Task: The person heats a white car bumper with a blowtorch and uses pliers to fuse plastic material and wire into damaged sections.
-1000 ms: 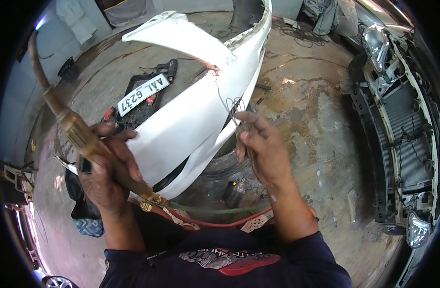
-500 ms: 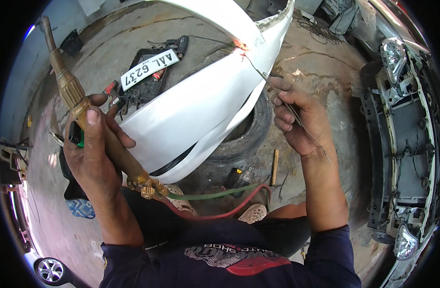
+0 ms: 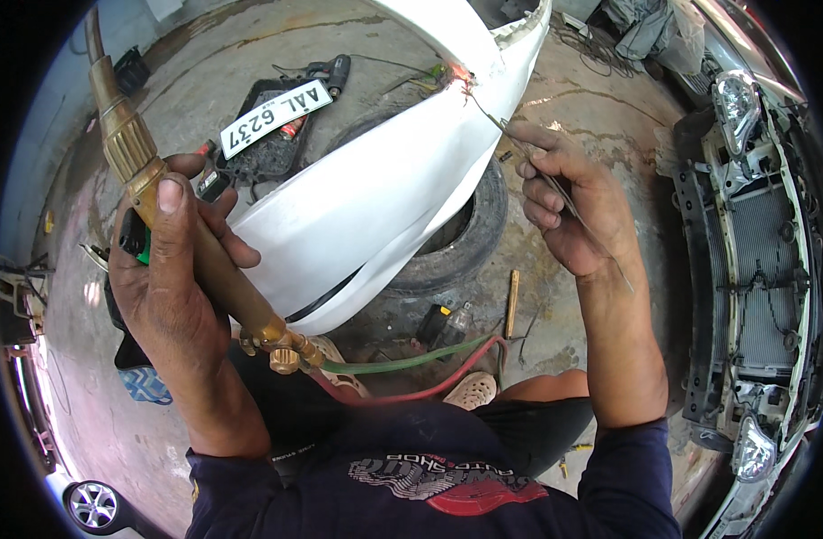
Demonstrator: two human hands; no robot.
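Observation:
My left hand (image 3: 169,278) is wrapped round a brass gas torch (image 3: 250,301). Its nozzle runs up past the top left edge, so the tip is out of view. A small green and black object (image 3: 137,241) shows beside the palm; its kind is unclear. In my right hand (image 3: 578,202), a thin wire-like rod (image 3: 491,117) is pinched between thumb and fingers. The rod's far end reaches a glowing orange-red spot (image 3: 462,75) on a white car bumper (image 3: 376,207). The bumper lies across a tyre (image 3: 491,229), in front of me.
Green (image 3: 402,364) and red hoses (image 3: 420,393) trail from the torch. Behind the bumper, a black tray (image 3: 277,162) carries a licence plate (image 3: 277,119), near a power tool (image 3: 338,76). A wooden stick (image 3: 512,304) and clear bottle (image 3: 455,325) lie nearby. A car front (image 3: 757,269) stands right.
My right hand with the rod has shifted slightly right and down in the picture. The torch has moved a little left and up. The glow stays at the same bumper area.

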